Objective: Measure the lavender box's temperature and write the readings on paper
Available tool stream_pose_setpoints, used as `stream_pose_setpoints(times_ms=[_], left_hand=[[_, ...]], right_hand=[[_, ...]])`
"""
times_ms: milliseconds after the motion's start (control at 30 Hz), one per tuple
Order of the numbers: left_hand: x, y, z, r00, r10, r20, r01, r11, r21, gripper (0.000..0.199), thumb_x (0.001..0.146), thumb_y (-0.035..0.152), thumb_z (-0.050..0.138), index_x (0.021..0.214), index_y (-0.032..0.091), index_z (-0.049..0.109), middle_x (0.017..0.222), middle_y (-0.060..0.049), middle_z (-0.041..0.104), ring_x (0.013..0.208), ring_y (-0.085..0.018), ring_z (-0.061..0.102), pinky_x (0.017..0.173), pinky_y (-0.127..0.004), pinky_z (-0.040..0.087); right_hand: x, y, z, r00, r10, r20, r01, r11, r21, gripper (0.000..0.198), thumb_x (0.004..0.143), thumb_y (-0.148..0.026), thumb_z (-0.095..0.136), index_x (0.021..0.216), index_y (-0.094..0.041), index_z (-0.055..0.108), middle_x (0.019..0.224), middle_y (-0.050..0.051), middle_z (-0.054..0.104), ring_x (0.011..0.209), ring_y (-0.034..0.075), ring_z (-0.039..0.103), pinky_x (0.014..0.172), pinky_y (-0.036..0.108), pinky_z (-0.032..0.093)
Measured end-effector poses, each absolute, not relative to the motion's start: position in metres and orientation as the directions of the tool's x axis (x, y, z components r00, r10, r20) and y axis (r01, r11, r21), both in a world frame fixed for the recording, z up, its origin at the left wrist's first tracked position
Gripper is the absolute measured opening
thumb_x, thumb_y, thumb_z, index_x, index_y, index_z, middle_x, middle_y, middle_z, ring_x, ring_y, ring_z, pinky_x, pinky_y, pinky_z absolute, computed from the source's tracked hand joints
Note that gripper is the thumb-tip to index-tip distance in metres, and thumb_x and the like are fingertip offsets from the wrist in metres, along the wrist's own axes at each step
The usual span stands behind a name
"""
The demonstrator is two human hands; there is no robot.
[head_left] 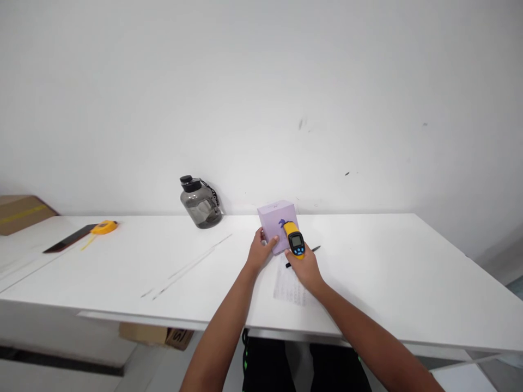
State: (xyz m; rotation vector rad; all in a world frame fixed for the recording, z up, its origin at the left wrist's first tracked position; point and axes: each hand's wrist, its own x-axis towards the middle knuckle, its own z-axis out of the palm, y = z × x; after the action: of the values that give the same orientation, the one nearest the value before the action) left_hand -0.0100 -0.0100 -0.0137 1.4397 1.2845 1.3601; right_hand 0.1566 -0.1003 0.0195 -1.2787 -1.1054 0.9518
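Observation:
My left hand (262, 250) grips the lower left side of a light purple box (272, 220), thumb across its front. The box is tilted and bears a dark purple figure on its front. In my right hand (307, 268) is a yellow and black infrared thermometer (296, 239), its small screen and blue buttons facing me and its front end close against the box. Whether the two touch, I cannot tell. Under my right hand lie a sheet of paper (288, 288) with faint writing and a dark pen (316, 249), partly hidden by the hand.
A grey see-through water jug (202, 207) with a black lid stands by the wall. Farther left are a yellow tape measure (105, 227), a dark flat strip (69, 239) and a cardboard box (24, 213). Another carton (143, 333) sits below the white table (392, 283).

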Motion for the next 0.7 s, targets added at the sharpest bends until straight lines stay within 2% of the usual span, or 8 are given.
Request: stream_pose_setpoints(times_ms=[333, 700], left_hand=[[-0.0099, -0.0082, -0.013, -0.104, 0.975, 0.196, 0.168, -0.177, 0.97, 0.079, 0.075, 0.057, 0.083, 0.139, 0.02, 0.056, 0.13, -0.014, 0.069, 0.115, -0.027, 0.063, 0.1, -0.042, 0.052], [-0.0096, -0.0061, -0.0144, -0.096, 0.981, 0.168, 0.121, -0.156, 0.98, 0.078, 0.078, 0.058, 0.081, 0.141, 0.02, 0.054, 0.134, -0.015, 0.069, 0.12, -0.027, 0.064, 0.102, -0.044, 0.053]], right_hand=[[0.1593, -0.1037, 0.0256, 0.254, 0.963, 0.091, 0.15, 0.054, -0.987, 0.028, 0.075, -0.049, 0.069, 0.089, -0.025, 0.063, 0.074, -0.001, 0.069, 0.069, 0.022, 0.066, 0.065, 0.033, 0.052], [0.1587, -0.1054, 0.0277, 0.222, 0.973, 0.066, 0.159, 0.031, -0.987, 0.028, 0.077, -0.049, 0.067, 0.091, -0.025, 0.06, 0.071, -0.003, 0.067, 0.067, 0.021, 0.065, 0.064, 0.033, 0.05]])
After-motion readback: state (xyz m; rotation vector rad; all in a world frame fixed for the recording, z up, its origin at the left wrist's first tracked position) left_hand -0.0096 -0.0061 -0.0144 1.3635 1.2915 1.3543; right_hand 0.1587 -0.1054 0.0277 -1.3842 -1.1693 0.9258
